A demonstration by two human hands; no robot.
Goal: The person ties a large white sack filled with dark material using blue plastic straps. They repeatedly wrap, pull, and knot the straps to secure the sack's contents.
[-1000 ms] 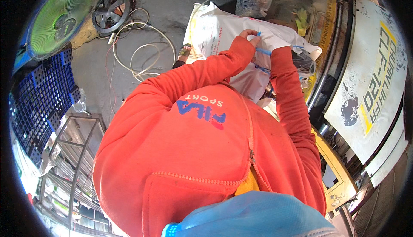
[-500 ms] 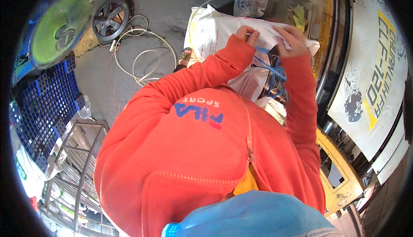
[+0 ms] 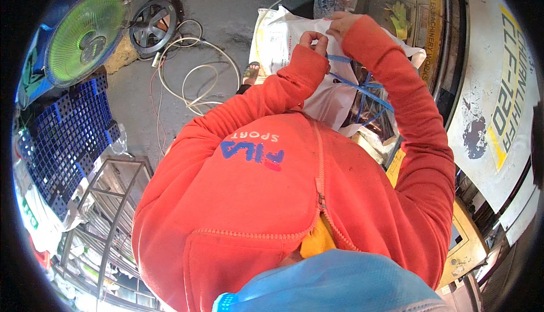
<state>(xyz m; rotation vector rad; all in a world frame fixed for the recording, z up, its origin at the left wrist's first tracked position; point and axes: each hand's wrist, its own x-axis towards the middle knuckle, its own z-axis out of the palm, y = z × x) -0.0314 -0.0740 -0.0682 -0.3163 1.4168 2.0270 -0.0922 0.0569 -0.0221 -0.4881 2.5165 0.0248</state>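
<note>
A large white plastic bag [image 3: 326, 101] lies open in front of me. Blue straps [image 3: 362, 88] cross a dark, shiny bundle [image 3: 368, 108] in its opening. My left hand [image 3: 315, 43] is above the bag's far side, thumb and fingers brought together in a pinch; what they hold is too small to tell. Just beyond it and to the right, my right hand [image 3: 340, 24] is closed at the bag's far edge, with its grip partly hidden. The two hands are close together but apart.
A green fan [image 3: 85, 43], a black wheel [image 3: 153, 24] and a looped pale hose [image 3: 198, 88] are at the left. Clear plastic bags [image 3: 334, 3] and a yellow-green glove [image 3: 400, 20] are beyond the bag. A white machine panel [image 3: 493, 79] bounds the right.
My right hand has moved left from the bag's right side to beside my left hand, and its fingers have closed. More of the strapped bundle now shows. My left hand has shifted slightly left.
</note>
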